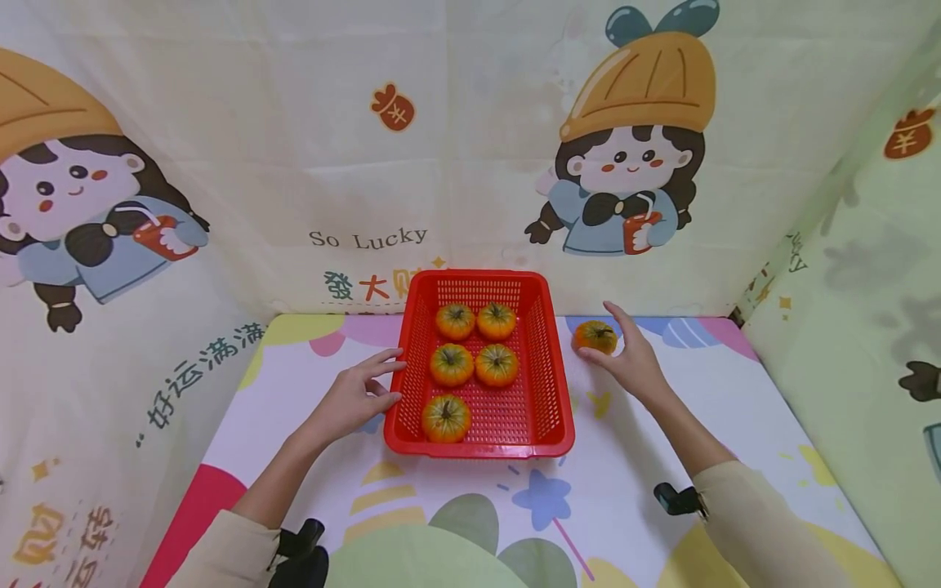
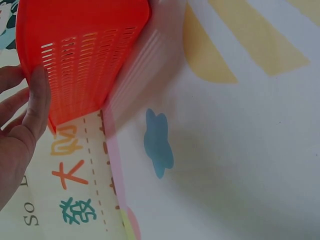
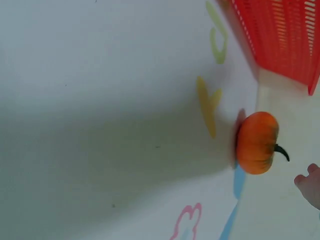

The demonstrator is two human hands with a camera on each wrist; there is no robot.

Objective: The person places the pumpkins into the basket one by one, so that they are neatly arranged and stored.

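Note:
A red plastic basket [image 1: 479, 450] stands on the table, with several small orange pumpkins [image 1: 497, 365] inside, stems up. Two lie at the back, two in the middle and one at the front left. My left hand [image 1: 356, 402] touches the basket's left rim with its fingertips; in the left wrist view its fingers lie against the outer wall [image 2: 87, 67]. Right of the basket, one more pumpkin [image 1: 597, 333] sits on the table. Around it my right hand [image 1: 634, 361] spreads thumb and fingers; in the right wrist view, visible fingertips [image 3: 302, 181] stand apart from this pumpkin [image 3: 257, 143].
A patterned cloth [image 1: 412, 180] hangs right behind the basket, and more cloth walls rise at left and right. The printed tabletop [image 1: 625, 457] reaches toward me. Black wrist devices [image 1: 678, 498] sit at both sleeves.

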